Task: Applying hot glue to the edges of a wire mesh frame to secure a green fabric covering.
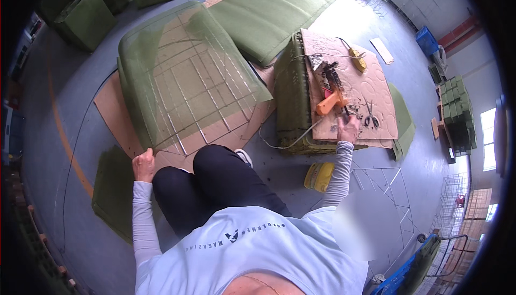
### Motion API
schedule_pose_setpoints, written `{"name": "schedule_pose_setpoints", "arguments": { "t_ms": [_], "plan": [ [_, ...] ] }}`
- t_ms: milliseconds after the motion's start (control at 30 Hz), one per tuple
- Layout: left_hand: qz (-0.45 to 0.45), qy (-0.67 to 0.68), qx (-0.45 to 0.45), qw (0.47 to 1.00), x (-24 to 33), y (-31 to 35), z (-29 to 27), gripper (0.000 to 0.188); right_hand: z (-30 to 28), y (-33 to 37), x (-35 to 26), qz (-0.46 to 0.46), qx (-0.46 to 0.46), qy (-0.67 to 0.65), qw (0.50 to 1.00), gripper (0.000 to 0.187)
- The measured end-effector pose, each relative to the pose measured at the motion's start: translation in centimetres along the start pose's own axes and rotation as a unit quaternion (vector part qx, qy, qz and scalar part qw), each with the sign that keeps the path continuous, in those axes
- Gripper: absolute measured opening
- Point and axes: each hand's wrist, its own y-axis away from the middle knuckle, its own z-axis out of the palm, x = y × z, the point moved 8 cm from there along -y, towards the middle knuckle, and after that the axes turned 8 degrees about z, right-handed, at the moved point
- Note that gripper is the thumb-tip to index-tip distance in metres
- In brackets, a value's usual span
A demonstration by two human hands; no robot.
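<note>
My left hand (143,165) is closed at the near left corner of a green mesh fabric cover (141,53), pinching its edge. The see-through fabric lies over a wire grid frame (189,101) in front of my knees. My right hand (349,128) is closed at the near edge of a stained cardboard sheet (371,74); its fingers meet a small dark thing that I cannot make out. Just beyond them lies an orange glue gun (332,101), with dark residue around its front end. A pair of scissors (370,115) rests to the right of that hand.
The cardboard tops a green fabric-covered block (291,96). On it lies a yellow power strip (357,59) with a cord. A yellow tub (319,177) stands on the floor below. Another green panel (269,15) lies beyond the mesh. Bare wire frames (384,179) are at my right.
</note>
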Motion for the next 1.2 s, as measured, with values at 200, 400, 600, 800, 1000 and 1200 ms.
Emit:
{"name": "schedule_pose_setpoints", "arguments": {
  "t_ms": [200,400,600,800,1000,1200],
  "plan": [
    [0.007,-0.076,-0.073,0.994,1.3,0.6,0.9,0.008,4.1,-1.9,3.7,0.001,-0.095,0.007,0.995,0.033],
    [-0.012,-0.061,-0.068,0.996,0.7,1.4,1.4,0.011,6.6,-2.6,-1.3,0.153,-0.178,-0.039,0.971,0.074],
    [-0.065,-0.069,-0.060,0.994,1.4,1.3,0.7,0.008,10.0,-4.3,-1.6,0.258,-0.139,-0.070,0.953,0.058],
    [-0.068,-0.035,-0.063,0.995,1.3,1.5,0.9,0.010,8.0,-3.7,-0.4,0.225,-0.232,-0.556,0.765,0.024],
    [-0.056,-0.014,-0.072,0.996,1.1,1.3,1.0,0.012,5.3,-0.9,-8.1,0.015,-0.405,-0.398,0.823,0.027],
    [-0.076,-0.014,-0.054,0.996,0.7,1.7,1.4,0.011,8.0,0.1,-14.7,-0.095,-0.473,-0.309,0.820,0.028]
  ]
}}
